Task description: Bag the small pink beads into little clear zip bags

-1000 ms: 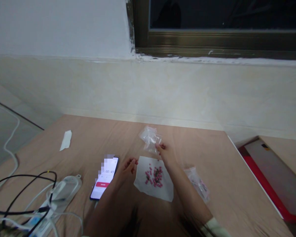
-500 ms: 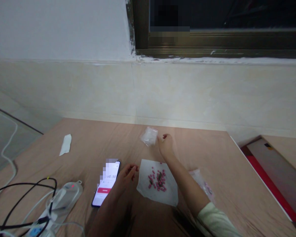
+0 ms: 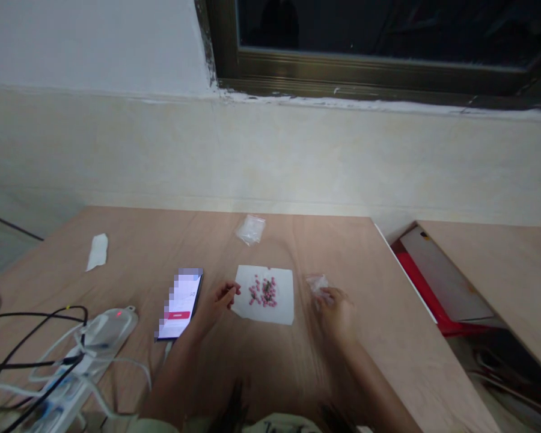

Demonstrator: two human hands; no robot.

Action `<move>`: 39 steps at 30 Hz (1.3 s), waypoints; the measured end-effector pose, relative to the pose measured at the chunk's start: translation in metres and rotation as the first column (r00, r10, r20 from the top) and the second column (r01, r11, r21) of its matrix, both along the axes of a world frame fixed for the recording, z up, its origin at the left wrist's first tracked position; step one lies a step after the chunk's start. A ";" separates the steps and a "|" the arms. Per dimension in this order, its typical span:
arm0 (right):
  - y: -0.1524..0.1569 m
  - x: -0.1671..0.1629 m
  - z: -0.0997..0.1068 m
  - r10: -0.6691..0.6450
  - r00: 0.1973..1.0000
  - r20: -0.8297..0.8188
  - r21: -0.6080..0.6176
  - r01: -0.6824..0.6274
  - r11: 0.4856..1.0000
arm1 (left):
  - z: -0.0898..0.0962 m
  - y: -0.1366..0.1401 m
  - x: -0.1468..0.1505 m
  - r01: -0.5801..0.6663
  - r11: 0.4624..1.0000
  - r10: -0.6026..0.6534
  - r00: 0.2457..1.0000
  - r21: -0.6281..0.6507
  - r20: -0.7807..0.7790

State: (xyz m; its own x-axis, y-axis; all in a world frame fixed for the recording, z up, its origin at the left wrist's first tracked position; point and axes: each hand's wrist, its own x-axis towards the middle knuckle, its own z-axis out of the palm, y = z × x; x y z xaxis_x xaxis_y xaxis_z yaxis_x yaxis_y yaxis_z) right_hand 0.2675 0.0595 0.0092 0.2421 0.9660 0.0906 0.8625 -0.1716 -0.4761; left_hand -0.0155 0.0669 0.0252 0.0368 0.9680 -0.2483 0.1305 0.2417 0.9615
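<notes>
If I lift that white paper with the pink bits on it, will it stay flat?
Probably not: the white paper looks thin, so it may sag. The pink bits look small and loosely scattered, so they could slide off if it tilts.

On the phone's (image 3: 174,329) lit screen, beside blocky pixelation, the digits 50 can just be made out, while the lettering on the red button (image 3: 179,315) below is too small to read.

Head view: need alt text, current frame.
Right hand touches a clear bag on a wooden table; left hand is at the edge of white paper bearing pink pieces. A lit phone and power strip lie left; a second bag lies beyond the paper.
</notes>
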 end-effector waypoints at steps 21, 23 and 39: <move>0.017 -0.006 0.050 -0.036 0.939 -0.341 0.296 0.144 0.944 | 0.021 0.007 0.014 0.163 0.981 -0.145 0.978 0.110 -0.153; 0.023 -0.026 0.058 0.121 0.886 -0.447 0.268 0.003 0.963 | 0.030 0.014 0.022 0.180 0.967 -0.152 0.976 0.179 -0.157; 0.023 -0.095 0.059 0.361 0.854 -0.376 0.241 -0.286 0.927 | 0.038 0.027 0.028 0.298 0.951 -0.285 0.949 0.087 -0.135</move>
State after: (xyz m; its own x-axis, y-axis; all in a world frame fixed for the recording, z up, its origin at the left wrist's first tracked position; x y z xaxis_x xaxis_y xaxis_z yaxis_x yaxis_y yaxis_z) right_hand 0.1723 0.0827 0.0682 -0.0300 0.9743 0.2232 0.5780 0.1991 -0.7914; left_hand 0.0127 0.0935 0.0631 0.2978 0.9401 -0.1660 0.2958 0.0745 0.9524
